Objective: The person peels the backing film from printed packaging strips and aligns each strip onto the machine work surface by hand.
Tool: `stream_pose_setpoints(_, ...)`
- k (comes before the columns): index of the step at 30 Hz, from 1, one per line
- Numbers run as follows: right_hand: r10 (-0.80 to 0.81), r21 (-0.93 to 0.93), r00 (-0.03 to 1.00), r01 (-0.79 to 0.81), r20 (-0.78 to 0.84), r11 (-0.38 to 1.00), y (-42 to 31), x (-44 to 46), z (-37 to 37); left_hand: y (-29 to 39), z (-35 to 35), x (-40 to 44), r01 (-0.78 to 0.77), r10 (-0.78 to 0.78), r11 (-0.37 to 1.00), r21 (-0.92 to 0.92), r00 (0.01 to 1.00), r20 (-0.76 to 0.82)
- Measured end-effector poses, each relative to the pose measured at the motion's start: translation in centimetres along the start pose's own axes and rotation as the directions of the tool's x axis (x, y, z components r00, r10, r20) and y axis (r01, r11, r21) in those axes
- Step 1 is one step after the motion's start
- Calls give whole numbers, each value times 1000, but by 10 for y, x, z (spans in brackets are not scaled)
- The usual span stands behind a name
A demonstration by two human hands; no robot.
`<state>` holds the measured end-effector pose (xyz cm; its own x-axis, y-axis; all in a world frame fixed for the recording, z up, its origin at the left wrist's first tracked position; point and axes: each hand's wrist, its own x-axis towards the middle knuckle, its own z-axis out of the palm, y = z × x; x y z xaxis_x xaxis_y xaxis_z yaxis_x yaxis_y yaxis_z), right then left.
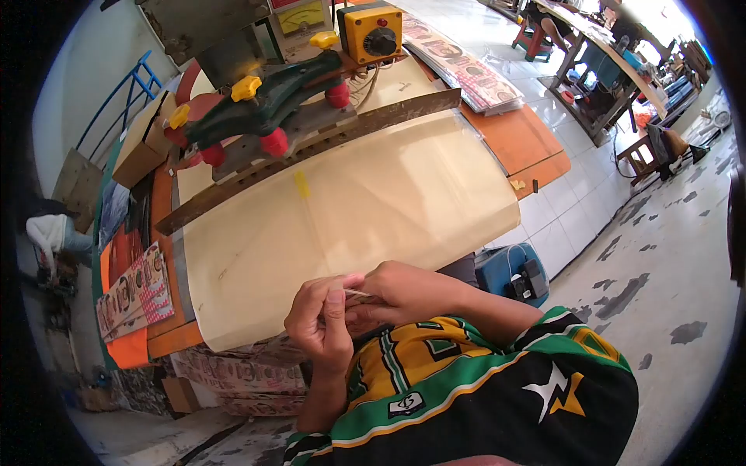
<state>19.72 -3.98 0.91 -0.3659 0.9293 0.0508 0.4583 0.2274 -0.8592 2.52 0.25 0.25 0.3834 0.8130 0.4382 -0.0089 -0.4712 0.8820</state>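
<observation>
My left hand (pixel 320 317) is closed in front of my body, thumb pressed against bent fingers. My right hand (pixel 392 293) meets it, its fingers curled and partly hidden. A thin, pale, stick-like piece (pixel 357 293) shows between the two hands; its kind is too small to make out. Just beyond them lies a large cream sheet (pixel 373 202) over the work table, with a yellow strip (pixel 301 184) on it. A long metal bar (pixel 326 151) crosses the sheet's far side.
Behind the bar stands a dark green machine clamp (pixel 272 105) with yellow and red knobs, beside a yellow control box (pixel 371 35). Printed sheets lie in stacks at the right (pixel 474 70) and left (pixel 140 295). A blue container (pixel 505 272) stands right. Another person (pixel 58 233) is far left.
</observation>
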Motion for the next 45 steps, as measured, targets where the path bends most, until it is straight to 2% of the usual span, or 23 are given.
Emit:
stream_pose_setpoints(2,-42,-80,999,41,-8,996,1,2,2,1,0,-1,75,-78,995,-69,996,-42)
stream_pose_setpoints(9,-81,15,988,84,-133,996,10,11,22,4,-7,0,115,-119,992,-59,990,-74)
stream_pose_setpoints(11,-45,-39,985,39,-165,998,8,11,23,1,-7,-2,166,-193,956,-240,977,-92)
stream_pose_setpoints(14,-73,-18,979,71,-192,997,4,13,26,1,-7,-3,157,-192,959,-235,972,-132)
stream_pose_setpoints(18,-81,-28,982,78,-173,997,0,12,27,6,-10,-3,180,-231,943,-282,960,-160)
stream_pose_setpoints(21,-31,-47,992,26,-120,999,-5,13,26,2,-14,-4,172,-230,930,-326,962,-149)
stream_pose_setpoints(23,-84,-6,977,84,-196,996,-3,13,29,2,-14,-3,159,-221,931,-329,962,-162)
stream_pose_setpoints(26,-71,36,972,82,-225,996,-7,13,32,0,-13,-6,156,-242,912,-380,952,-190)
stream_pose_setpoints(30,-65,15,975,69,-214,997,-10,11,31,-2,-14,-7,151,-243,911,-383,949,-202)
stream_pose_setpoints(32,-70,-35,987,66,-144,997,-10,10,28,-2,-15,-8,143,-248,901,-409,944,-216)
stream_pose_setpoints(38,-99,5,966,103,-239,995,-15,12,32,7,-13,-6,213,-335,886,-412,909,-249)
stream_pose_setpoints(45,-103,-30,975,99,-198,995,-13,12,30,7,-17,-3,215,-340,886,-411,904,-260)
